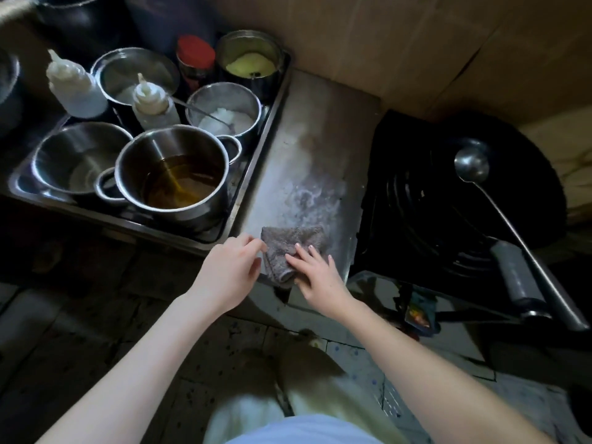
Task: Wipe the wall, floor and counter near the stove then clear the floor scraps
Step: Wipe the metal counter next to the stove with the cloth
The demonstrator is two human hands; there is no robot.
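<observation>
Grey cloth (290,251) is lying bunched at the near edge of the steel counter (307,149), long axis running from the near-left corner up toward far-right, near end drooping over the edge. Right hand (315,275) is pressing flat on it, fingers spread, not gripping. Left hand (230,274) is pinching the cloth's left corner with thumb and fingertips. Tray (256,155) of pots is sitting left of the counter, wok (480,193) with ladle (474,168) right.
</observation>
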